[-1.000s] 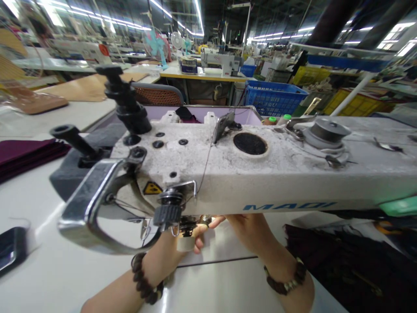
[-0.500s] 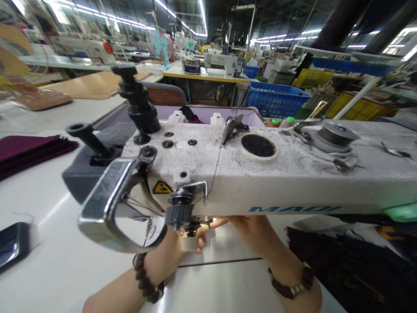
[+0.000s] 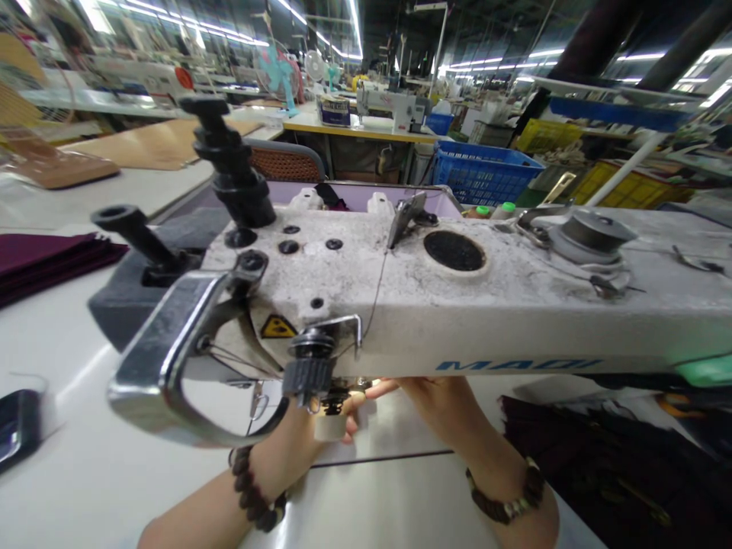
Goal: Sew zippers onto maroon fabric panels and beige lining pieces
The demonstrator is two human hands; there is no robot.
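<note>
With the left hand [image 3: 303,428] and right hand [image 3: 438,400], fingertips are being held nearly together beneath the arm of a white-painted metal sewing machine [image 3: 515,328], apparently because its needle area is being approached from under the overhang. Whether anything is being gripped by either hand cannot be told; the fingers are being partly hidden. Right of the right hand, dark maroon fabric [image 3: 606,473] is being kept heaped, probably for easy reach. Beyond both hands, a blue plastic basket [image 3: 486,171] is being partly screened.
</note>
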